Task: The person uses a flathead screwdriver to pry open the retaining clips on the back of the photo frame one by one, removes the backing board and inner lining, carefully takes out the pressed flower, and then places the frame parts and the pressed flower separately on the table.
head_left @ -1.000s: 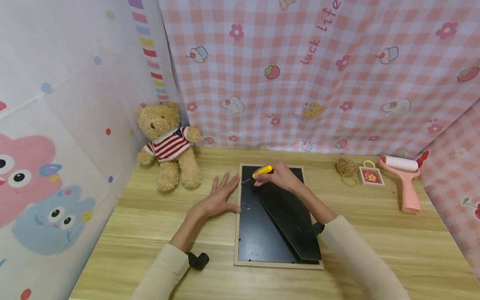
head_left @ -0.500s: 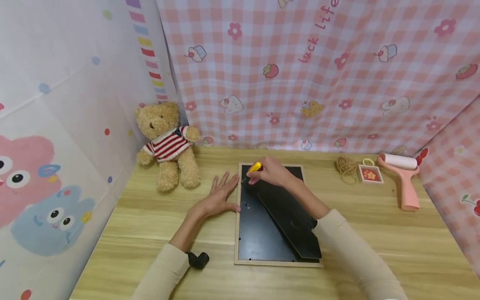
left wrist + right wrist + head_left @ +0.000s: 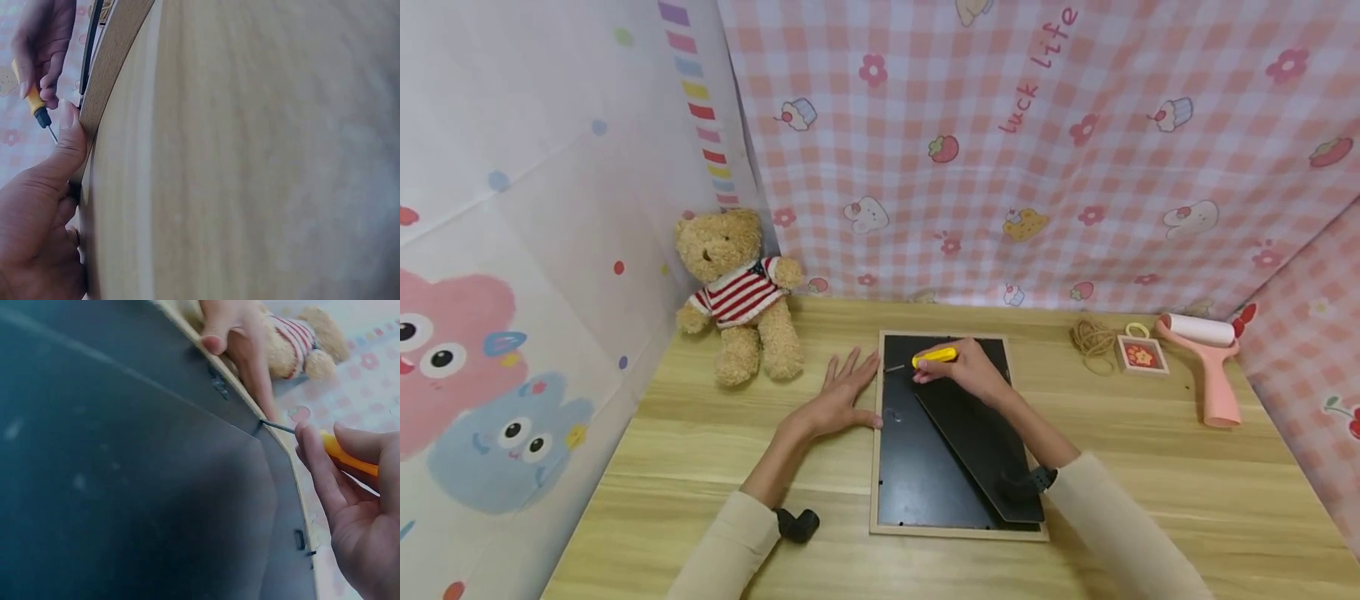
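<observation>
A picture frame with a thin wooden rim lies face down on the table, its black backing board uppermost. A long black stand flap slants across that board. My right hand grips a screwdriver by its yellow handle. Its thin metal shaft points at the frame's upper left edge; the tip appears to be at the inner rim. Beside the left rim, my left hand rests with fingers spread on the table, and its thumb touches the frame's side.
A teddy bear in a striped shirt sits at the back left. Towards the back right are a twine bundle, a small square framed charm and a pink-handled roller. A patterned cloth hangs behind the table.
The right hand moved left and away with the screwdriver, then came back right and nearer; the screwdriver now lies flatter. The left hand and frame have stayed in place.
</observation>
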`<state>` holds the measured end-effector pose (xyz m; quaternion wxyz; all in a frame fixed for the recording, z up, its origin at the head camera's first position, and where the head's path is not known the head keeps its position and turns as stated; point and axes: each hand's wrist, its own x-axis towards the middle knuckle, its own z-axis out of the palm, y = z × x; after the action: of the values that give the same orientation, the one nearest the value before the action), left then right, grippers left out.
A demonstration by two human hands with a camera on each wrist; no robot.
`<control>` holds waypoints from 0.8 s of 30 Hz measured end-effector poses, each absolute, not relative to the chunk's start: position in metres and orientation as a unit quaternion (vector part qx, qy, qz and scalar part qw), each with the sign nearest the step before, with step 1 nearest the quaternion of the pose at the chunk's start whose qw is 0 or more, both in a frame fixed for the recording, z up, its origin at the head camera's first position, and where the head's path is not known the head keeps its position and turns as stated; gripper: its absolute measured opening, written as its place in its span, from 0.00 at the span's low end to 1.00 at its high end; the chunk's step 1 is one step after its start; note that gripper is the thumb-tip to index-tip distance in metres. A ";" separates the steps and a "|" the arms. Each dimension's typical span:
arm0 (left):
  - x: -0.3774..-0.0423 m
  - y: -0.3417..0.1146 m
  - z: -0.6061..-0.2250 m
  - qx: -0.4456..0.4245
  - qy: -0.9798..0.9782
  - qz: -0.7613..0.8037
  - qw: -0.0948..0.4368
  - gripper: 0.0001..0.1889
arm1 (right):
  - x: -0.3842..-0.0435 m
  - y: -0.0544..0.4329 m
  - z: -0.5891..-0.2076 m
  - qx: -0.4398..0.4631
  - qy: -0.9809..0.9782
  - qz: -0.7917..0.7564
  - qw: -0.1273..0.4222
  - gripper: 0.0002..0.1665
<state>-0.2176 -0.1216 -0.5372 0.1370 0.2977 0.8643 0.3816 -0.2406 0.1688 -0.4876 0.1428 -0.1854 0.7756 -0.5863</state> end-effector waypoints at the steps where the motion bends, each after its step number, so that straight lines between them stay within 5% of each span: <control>1: -0.217 -0.122 -0.537 0.298 0.864 0.382 0.136 0.60 | -0.240 0.166 -0.486 -0.192 0.780 -0.580 0.136 0.16; 24: -0.218 -0.123 -0.536 0.295 0.866 0.378 0.141 0.60 | -0.254 0.106 -0.439 -0.317 0.861 -0.379 0.120 0.13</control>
<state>-0.2176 -0.1231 -0.5363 0.1412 0.2954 0.8658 0.3783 -0.2543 0.1056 -0.4386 0.1195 -0.3173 0.8609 -0.3794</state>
